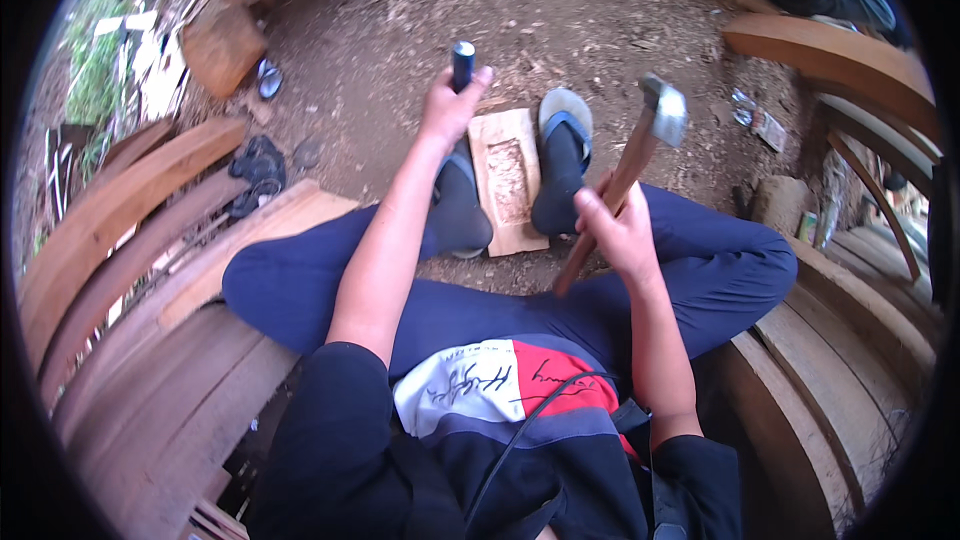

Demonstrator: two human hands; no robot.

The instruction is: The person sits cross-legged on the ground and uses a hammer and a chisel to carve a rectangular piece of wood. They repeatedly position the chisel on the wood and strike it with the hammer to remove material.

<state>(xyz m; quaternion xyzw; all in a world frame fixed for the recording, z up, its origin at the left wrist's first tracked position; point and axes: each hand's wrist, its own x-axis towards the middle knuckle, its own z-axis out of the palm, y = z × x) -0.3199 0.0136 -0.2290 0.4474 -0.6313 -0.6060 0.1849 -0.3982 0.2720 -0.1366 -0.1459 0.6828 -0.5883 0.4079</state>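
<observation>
My left hand (450, 112) is wrapped round a chisel (463, 65), whose dark blue, round handle sticks up out of the fist. Its blade is hidden by the hand. In my right hand (622, 230) is a hammer (632, 160), gripped by its wooden handle, with the metal head raised to the upper right. A pale wooden block (490, 140) lies on the ground between my feet, touching or close to both. A rough rectangular hollow (507, 180) is cut into its upper face, with chips inside. Both hands are apart from the block.
My feet are in grey socks and sandals (566, 112). Curved wooden beams (120, 220) stand at the left and more (830, 55) at the right. Wood shavings cover the dirt floor (380, 40). A wooden block (222, 48) and a dark crumpled thing (260, 170) lie at the left.
</observation>
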